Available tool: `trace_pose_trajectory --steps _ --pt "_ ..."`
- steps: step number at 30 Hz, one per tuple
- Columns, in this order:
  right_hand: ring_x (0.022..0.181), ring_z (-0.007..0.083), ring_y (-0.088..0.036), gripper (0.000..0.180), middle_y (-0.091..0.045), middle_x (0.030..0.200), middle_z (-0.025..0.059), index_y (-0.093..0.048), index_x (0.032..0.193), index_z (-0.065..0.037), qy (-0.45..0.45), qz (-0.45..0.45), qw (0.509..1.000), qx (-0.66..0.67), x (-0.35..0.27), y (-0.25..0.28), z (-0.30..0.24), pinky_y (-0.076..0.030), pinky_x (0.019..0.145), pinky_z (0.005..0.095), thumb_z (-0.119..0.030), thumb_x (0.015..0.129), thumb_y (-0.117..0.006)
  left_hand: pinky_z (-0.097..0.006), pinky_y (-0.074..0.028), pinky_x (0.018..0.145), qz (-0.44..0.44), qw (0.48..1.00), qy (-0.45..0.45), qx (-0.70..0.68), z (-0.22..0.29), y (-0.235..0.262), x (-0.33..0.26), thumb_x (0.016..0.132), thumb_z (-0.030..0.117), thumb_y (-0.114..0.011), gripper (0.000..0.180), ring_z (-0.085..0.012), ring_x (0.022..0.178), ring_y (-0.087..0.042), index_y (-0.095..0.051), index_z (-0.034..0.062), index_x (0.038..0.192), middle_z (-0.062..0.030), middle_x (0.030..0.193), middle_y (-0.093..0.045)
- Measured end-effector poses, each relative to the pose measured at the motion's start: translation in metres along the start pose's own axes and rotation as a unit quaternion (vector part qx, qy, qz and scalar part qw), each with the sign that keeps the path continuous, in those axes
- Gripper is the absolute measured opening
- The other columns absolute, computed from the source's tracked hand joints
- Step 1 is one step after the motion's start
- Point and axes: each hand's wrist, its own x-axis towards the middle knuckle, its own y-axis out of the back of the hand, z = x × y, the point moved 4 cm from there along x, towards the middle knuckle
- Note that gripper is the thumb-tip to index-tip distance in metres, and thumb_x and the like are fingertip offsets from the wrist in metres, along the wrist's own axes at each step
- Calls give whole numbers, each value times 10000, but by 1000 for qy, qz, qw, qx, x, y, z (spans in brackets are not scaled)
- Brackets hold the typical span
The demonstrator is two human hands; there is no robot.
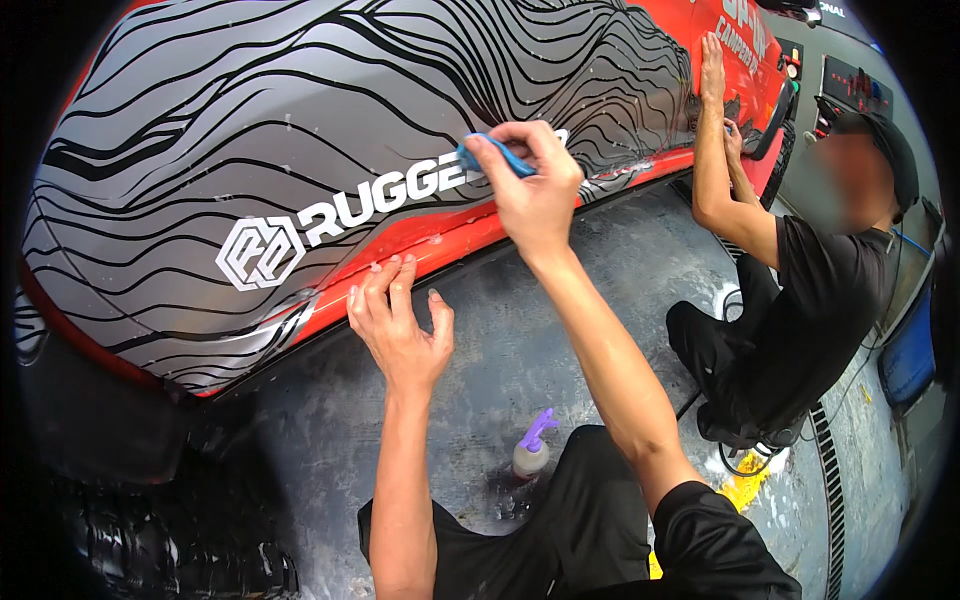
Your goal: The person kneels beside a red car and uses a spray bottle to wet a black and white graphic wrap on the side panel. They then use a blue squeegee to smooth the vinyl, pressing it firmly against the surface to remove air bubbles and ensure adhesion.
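The side panel (330, 120) of a vehicle fills the upper left, its glossy silver-grey wrap covered in wavy black contour lines that crowd together toward the right and are dotted with small pale specks. A red sill (470, 238) runs along its lower edge. The right hand (535, 195) pinches a folded blue cloth (513, 160) between thumb and fingers, holding it at the panel over the far end of a line of bold white capital lettering (400, 190). A white hexagonal emblem (260, 253) stands at the near end of that line. The left hand (400, 325) has its fingers slightly spread, holds nothing, and rests its fingertips at the sill below the lettering.

More pale lettering (740, 40) shows on the red bodywork farther along, where a crouching co-worker (830, 300) in black lays a raised palm.

On the wet grey floor (620, 300), near the person's knee, stands a spray bottle (531, 458) with a pale body and a purple trigger head; what is inside cannot be told. A blue bin (908, 345) stands at the far right, its contents hidden.
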Motion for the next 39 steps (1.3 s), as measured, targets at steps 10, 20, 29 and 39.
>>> trace_pose_trajectory --steps 10,20,29,39 --pt "699 221 -699 233 -715 853 106 -736 933 -2 -10 -28 1000 -4 5 9 -1 -558 641 348 -115 877 -932 -565 -288 1254 1 1000 5 -5 3 -1 0 832 163 -771 599 -349 1413 -507 -691 74 1419 -119 1431 -637" --pt "700 227 -705 227 -732 867 102 -749 928 -12 50 -57 997 -29 12 4 -14 -559 630 346 -119 864 -939 -569 -284 1256 7 1000 6 -4 2 2 0 836 169 -775 585 -361 1405 -507 -691 63 1405 -121 1430 -636" --pt "725 205 -712 246 -747 854 92 -766 946 -13 29 -85 994 -67 19 16 -7 -567 671 327 -187 885 -930 -553 -310 1226 2 1000 9 -10 4 7 3 837 154 -773 547 -360 1392 -516 -699 52 1369 -125 1401 -650" --pt "733 144 -688 209 -746 897 81 -763 1009 4 -66 -29 997 18 4 19 15 -549 688 309 -138 933 -896 -485 -444 1082 67 980 -184 -34 47 56 129 875 85 -737 411 -383 1249 -622 -697 25 1280 -178 1382 -670"
